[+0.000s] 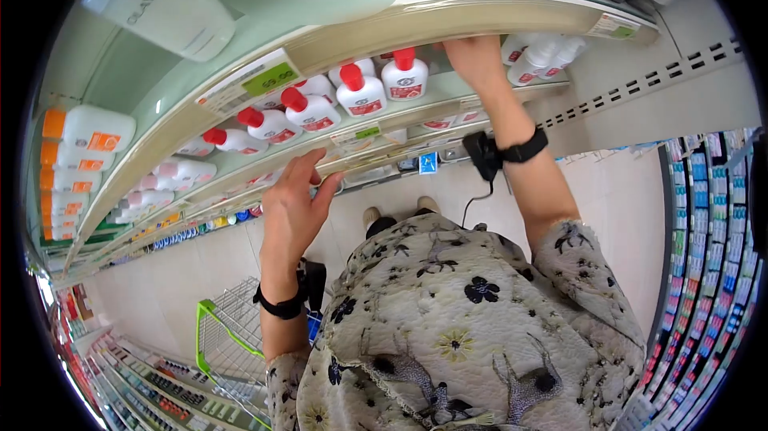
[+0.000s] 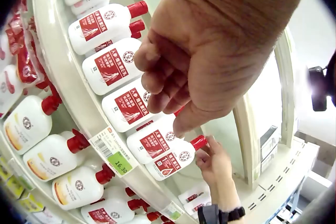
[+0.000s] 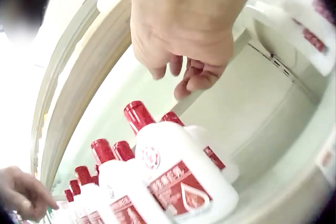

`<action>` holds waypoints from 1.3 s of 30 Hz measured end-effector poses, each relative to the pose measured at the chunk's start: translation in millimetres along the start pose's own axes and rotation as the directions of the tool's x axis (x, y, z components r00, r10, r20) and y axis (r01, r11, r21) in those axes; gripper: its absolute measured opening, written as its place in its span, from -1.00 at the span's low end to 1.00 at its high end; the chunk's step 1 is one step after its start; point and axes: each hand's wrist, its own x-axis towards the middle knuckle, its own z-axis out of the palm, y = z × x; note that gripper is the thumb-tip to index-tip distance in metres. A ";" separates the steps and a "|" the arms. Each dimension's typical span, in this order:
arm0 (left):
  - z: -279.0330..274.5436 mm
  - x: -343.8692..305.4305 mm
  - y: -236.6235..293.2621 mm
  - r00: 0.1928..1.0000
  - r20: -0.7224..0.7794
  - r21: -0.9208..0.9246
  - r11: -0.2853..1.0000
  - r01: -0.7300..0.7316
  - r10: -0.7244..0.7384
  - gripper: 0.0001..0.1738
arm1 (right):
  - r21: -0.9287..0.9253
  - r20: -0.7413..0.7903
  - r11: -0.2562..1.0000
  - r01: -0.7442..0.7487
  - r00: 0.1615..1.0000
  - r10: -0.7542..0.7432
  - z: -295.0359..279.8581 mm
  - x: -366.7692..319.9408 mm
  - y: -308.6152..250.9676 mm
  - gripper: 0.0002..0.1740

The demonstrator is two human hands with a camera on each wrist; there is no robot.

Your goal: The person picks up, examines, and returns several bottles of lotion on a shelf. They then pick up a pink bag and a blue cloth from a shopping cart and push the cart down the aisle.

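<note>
Bright, even shop light; strong fisheye bend in every view.

The head view is a round fisheye picture with black corners; the shelf edge (image 1: 384,27) bows into an arc and goods at the rim are squeezed and soft. Light is white and diffuse from overhead, with only faint shadows on the pale floor (image 1: 608,191). In the left wrist view the left hand (image 2: 210,71) looms close to the lens, slightly soft, while the red-capped bottles (image 2: 131,106) behind it read sharp. The right wrist view is weakest: its left side burns out to white glare, the right hand (image 3: 184,45) is blurred and the nearest bottle (image 3: 184,176) soft.
</note>
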 end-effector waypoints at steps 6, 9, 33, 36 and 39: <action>2.0 -15.1 -12.9 0.997 0.049 0.023 0.998 0.050 -0.051 -0.64 | 0.188 0.011 0.979 0.074 0.997 -0.078 6.9 -102.8 54.6 -0.84; 4.8 -23.3 -17.8 0.974 0.132 0.011 0.982 0.186 -0.186 -0.61 | 0.215 0.086 0.972 -0.089 0.994 0.072 4.5 -132.8 74.0 -0.85; 119.4 91.4 38.3 0.979 0.162 -0.538 0.843 -0.019 0.125 0.00 | 0.347 -0.391 0.935 0.071 0.917 0.075 -59.3 -47.3 125.5 -0.23; 136.9 126.3 46.2 0.986 0.098 -0.503 0.862 -0.067 0.134 0.25 | 0.351 -0.254 0.934 0.067 0.967 0.026 -52.8 -38.1 122.9 -0.18; 157.3 154.8 39.7 0.988 0.019 -0.511 0.851 -0.122 0.153 0.43 | 0.448 -0.124 0.894 -0.013 0.989 0.077 -48.0 -30.4 110.5 -0.09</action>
